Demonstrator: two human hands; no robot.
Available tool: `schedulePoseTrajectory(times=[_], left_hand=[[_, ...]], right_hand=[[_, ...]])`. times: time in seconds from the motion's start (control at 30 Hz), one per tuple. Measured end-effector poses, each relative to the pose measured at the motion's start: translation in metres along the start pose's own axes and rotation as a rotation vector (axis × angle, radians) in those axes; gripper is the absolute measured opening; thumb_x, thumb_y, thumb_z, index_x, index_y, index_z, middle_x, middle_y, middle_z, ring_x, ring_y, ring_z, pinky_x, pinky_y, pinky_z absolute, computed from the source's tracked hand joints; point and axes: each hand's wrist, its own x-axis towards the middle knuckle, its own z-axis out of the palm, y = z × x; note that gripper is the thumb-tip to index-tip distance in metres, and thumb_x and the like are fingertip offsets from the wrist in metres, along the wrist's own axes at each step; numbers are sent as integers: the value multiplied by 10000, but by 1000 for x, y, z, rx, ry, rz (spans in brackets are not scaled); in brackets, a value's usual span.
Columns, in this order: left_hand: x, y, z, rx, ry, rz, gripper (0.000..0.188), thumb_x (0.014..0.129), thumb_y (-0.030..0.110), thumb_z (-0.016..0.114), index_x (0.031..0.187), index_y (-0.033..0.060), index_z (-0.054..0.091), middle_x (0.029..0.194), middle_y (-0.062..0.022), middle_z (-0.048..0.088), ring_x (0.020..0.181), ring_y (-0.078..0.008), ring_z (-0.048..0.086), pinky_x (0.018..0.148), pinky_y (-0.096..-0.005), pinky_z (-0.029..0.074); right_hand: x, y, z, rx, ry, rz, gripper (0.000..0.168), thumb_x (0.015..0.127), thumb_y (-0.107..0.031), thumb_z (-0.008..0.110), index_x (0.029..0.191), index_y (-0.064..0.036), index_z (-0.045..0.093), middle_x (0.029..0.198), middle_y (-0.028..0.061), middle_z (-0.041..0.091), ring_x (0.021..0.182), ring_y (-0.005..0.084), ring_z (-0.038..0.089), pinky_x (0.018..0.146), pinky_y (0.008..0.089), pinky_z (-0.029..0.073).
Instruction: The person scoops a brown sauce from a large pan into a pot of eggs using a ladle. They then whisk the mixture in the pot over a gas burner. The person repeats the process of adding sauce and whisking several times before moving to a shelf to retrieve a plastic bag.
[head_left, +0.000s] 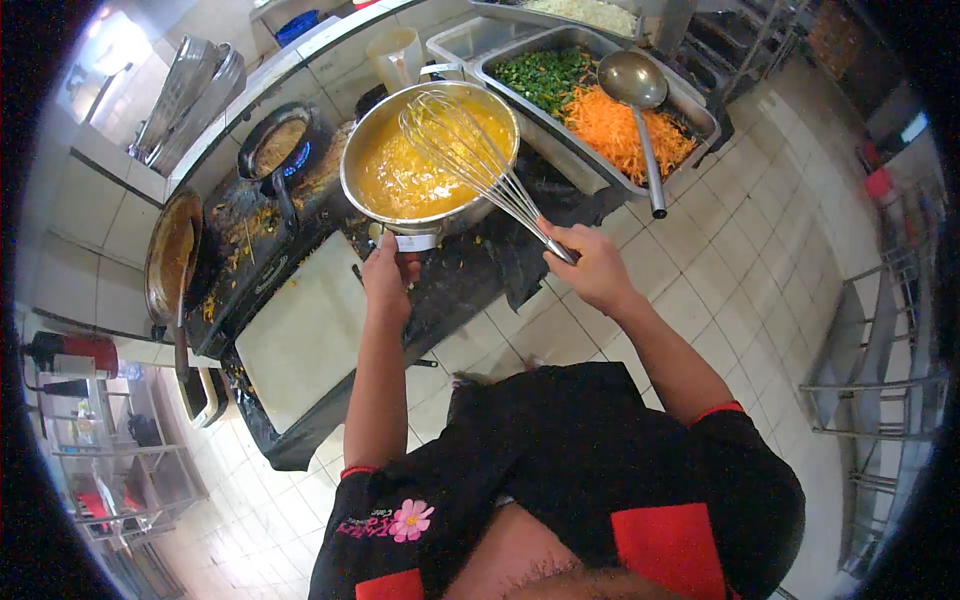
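Note:
A metal pot (352, 184) of yellow-orange liquid mixture (420, 176) stands in front of me near the counter's edge. My left hand (390, 274) grips its near side handle (409, 242), which is wrapped in something white. In my right hand (589, 262) is the handle of a wire balloon whisk (517, 195). The whisk slants up to the left, with its wire loops over the mixture; how deep they reach is hard to tell. Right of the pot, a steel ladle (634, 79) rests across a tray (600, 165) of shredded carrot (622, 131) and chopped greens (536, 79).
A frying pan (274, 142) sits over a blue gas flame (298, 159). Further left leans a larger pan (169, 262) with a long utensil. A white cutting board (304, 330) lies on the near counter. Metal racks (877, 360) stand on the right; behind the pot is a plastic jug (396, 56).

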Motion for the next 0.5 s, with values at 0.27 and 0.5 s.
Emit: schedulePoseTrajectory(times=[0.27,0.5], left_hand=[[5,-1,-2,-19,-8,6,323,956,344,485,887,39,567,715,-54,599,551,-129,550,494,-273,441],[6,-5,-1,-58,-22,39,324,956,342,491,876,39,571,711,-53,595,549,-130,550,483,-268,436]], right_hand=[[1,2,14,41,32,-14,465,766,-118,682,1224,-156,613,715,81,515,646,205,495,601,322,419],[5,9,13,122,90,6,472,755,-123,691,1218,-182,620,744,101,575,645,197,561,611,328,457]])
